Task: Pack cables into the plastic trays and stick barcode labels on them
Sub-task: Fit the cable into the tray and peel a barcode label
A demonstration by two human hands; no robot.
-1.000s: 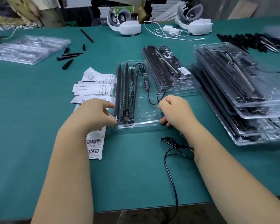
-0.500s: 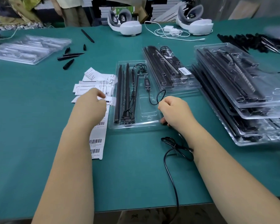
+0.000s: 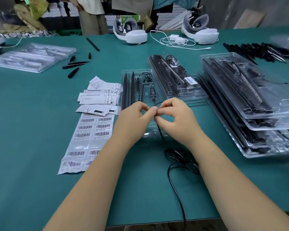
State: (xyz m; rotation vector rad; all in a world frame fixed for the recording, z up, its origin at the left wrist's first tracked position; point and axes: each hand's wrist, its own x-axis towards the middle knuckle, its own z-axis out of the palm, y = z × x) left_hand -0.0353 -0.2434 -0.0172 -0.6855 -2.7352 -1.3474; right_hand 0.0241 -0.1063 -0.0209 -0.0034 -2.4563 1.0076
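Both hands are now meeting over the near half of the open plastic tray (image 3: pixel 133 72); half a second back the left hand (image 3: pixel 132 114) was lying out on the label sheets and the right hand (image 3: pixel 175 117) was curled at the tray's near right corner.

Grip: each hand is pinching the thin black cable (image 3: pixel 177 185) between thumb and forefinger, the fingertips touching one another at the pinch. Other fingers are curling loosely; nothing else is being held.

Cable position: above the pinch it is arcing away to the small inline controller (image 3: pixel 152 92) seated in the tray; below the pinch it is dropping toward the person, bunching in a loose coil (image 3: pixel 178 157) under the right forearm, then trailing off the near table edge. Long axis is running roughly near-to-far, in line with the black rods (image 3: pixel 128 90) already slotted left of the pinch.

Step, as judged: packing is under way, with the slack cable being gathered for coiling. Tray is not yet labelled.

Next move probably calls for winding the trailing length into a compact loop and seating it in the bare pocket beneath the pinch, without tugging the controller loose.

Barcode label sheet (image 3: pixel 88 135) is lying just left of the grip, several labels already gone; a labelled, packed tray (image 3: pixel 182 84) is sitting beyond and right.
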